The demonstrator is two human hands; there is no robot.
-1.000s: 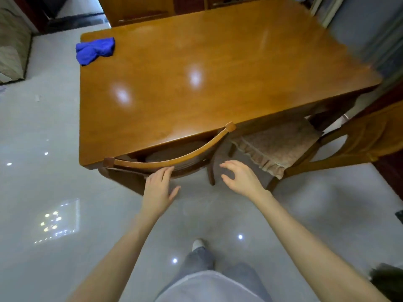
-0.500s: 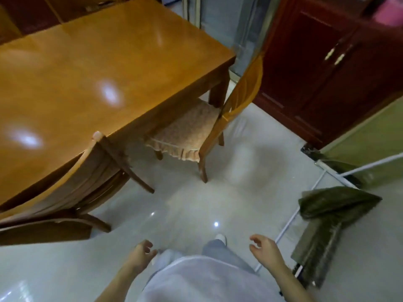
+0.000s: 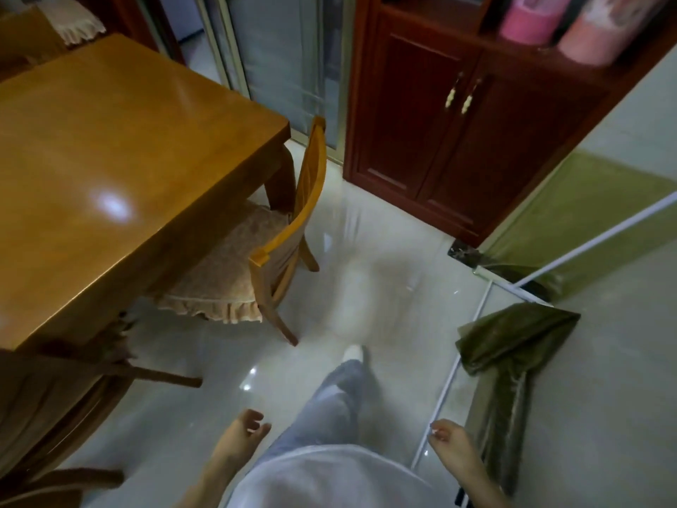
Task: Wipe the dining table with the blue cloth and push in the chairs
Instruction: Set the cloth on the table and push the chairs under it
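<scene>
Left hand (image 3: 240,439) and right hand (image 3: 452,450) hang loosely curled and empty above the floor. A cushioned chair (image 3: 311,199) sits angled at the desk's (image 3: 110,159) right corner, seat partly under the edge. A 2nd chair (image 3: 55,416) sits tucked at the near corner.

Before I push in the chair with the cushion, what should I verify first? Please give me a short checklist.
1. Hands free: ok. The left hand and the right hand hold nothing.
2. Cushioned chair pushed in: not ok. Its seat sticks out from under the table.
3. Chair standing straight: not ok. It is angled to the table edge.
4. Near chair pushed in: ok, as far as the blur shows. Its back is at the table edge.
5. Green cloth on the rack apart from the chair: ok.
6. Blue cloth: cannot tell, it is not in view.
</scene>
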